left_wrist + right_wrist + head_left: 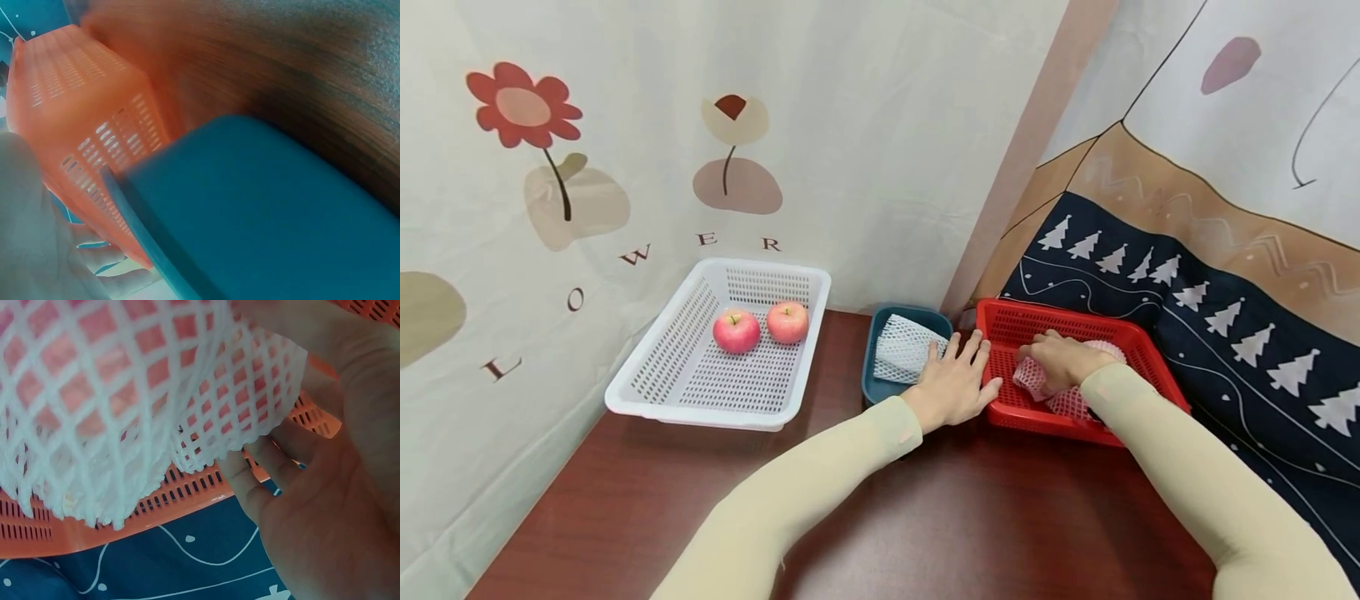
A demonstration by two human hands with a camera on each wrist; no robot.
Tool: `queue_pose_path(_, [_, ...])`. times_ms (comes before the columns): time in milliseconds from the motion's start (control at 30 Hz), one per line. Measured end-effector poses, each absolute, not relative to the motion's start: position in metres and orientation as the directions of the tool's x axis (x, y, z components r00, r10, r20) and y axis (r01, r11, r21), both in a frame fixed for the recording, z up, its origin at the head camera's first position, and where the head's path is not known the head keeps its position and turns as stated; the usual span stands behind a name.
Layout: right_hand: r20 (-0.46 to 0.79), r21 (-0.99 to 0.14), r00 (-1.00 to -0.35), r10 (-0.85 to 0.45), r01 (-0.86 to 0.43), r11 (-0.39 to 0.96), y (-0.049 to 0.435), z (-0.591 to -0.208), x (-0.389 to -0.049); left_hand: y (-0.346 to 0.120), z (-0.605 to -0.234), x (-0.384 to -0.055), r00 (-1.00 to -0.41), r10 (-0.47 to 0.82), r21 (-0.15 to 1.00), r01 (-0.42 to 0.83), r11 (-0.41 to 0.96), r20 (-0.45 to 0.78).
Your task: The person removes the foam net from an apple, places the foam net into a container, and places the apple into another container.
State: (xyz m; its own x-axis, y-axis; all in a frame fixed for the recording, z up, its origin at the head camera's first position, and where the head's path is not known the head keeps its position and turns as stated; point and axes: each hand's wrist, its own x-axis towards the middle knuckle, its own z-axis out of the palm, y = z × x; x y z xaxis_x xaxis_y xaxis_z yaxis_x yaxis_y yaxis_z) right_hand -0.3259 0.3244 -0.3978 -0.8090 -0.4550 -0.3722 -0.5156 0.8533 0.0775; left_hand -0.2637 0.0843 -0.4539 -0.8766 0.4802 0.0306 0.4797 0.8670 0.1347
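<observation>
I see, head feed: red basket [1150, 358] at 4 o'clock, blue bin [887, 390] at 5. Left hand [953, 385] spread between them; right hand [1062, 362] grips pink netting [1030, 378] at the basket's 9 o'clock.

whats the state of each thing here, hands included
apples: two, bare, in white basket
white basket: upright, part full
white netting: flattened, in blue bin
blue bin: upright, uncovered
netted fruit: sleeved, in red basket
red basket: upright, uncovered
left hand: fingers spread
right hand: gripping netted fruit
</observation>
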Motion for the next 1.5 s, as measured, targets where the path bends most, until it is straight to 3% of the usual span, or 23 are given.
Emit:
queue_pose_path(700, [-0.434, 0.189, -0.823, -0.367, -0.482, 0.856, 0.314, -0.404, -0.329, 0.087, -0.456, -0.264, -0.877, 0.480, 0.134, 0.479, 0.868, 0.028])
queue_pose_path(967, [-0.431, 0.121, -0.816, -0.386, -0.476, 0.871, 0.309, -0.399, -0.331, 0.084, -0.456, -0.266, -0.878, 0.477, 0.147, 0.477, 0.867, 0.040])
queue_pose_path(1500, [-0.266, -0.012, -0.838, -0.477, -0.492, 0.871, 0.308, -0.389, -0.328, 0.083, -0.457, -0.268, -0.879, 0.477, 0.175, 0.474, 0.863, 0.028])
